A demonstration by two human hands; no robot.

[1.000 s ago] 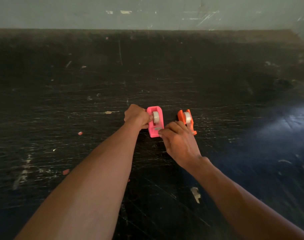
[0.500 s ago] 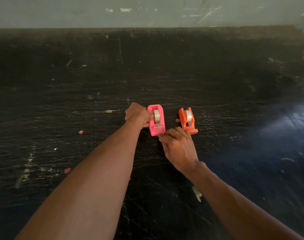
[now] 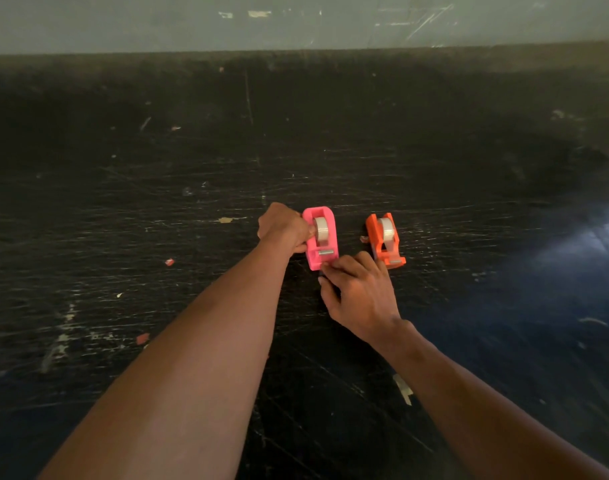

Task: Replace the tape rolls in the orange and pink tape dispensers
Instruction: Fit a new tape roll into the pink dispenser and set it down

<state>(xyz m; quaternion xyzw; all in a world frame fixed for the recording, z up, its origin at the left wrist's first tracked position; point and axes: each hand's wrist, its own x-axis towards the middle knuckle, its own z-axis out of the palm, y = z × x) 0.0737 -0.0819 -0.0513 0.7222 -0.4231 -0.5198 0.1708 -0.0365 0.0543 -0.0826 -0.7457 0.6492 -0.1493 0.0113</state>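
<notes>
A pink tape dispenser (image 3: pixel 332 237) stands on the black table with a clear tape roll (image 3: pixel 320 230) seated in it. My left hand (image 3: pixel 284 227) grips its left side, thumb against the roll. My right hand (image 3: pixel 358 292) sits at the dispenser's near end, thumb and forefinger pinched at the cutter edge; whether a tape end is between them is too small to tell. To the right, an orange tape dispenser (image 3: pixel 385 241) stands by itself with its own tape roll (image 3: pixel 387 229). My right fingers reach close to its front.
The scratched black table (image 3: pixel 157 202) runs back to a grey wall (image 3: pixel 296 19). Small scraps of red and pale tape (image 3: pixel 403 389) lie scattered on the table's surface. A bright sheen falls on the right side.
My right hand has slid back toward me from the pink dispenser's front and uncovered the orange dispenser. The left hand has kept its grip.
</notes>
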